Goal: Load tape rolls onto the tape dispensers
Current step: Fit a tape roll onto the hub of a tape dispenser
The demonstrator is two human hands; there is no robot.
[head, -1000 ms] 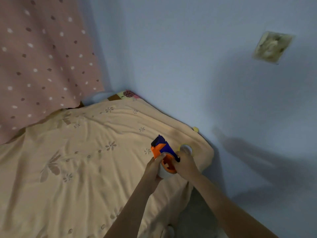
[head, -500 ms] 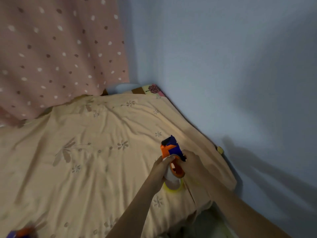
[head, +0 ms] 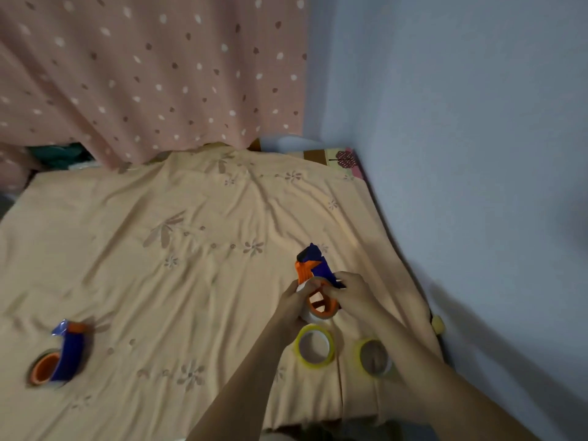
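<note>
Two dispensers on show: over by the bedspread's (head: pixel 197 281) left edge lies the loaded dispenser (head: pixel 59 354), blue and orange, untouched. Moving right, the left hand (head: pixel 294 302) has its fingers curled round the held dispenser (head: pixel 315 281), thumb pressed at the orange hub, a pale tape roll (head: pixel 307 315) showing just beneath. The right hand (head: pixel 353 296) grips the same dispenser from the other side, fingers bent over its blue body. Near the bedspread's front edge, below the hands, sit a yellow roll (head: pixel 315 345) and, further right, a second yellow roll (head: pixel 374 356), apart from each other.
</note>
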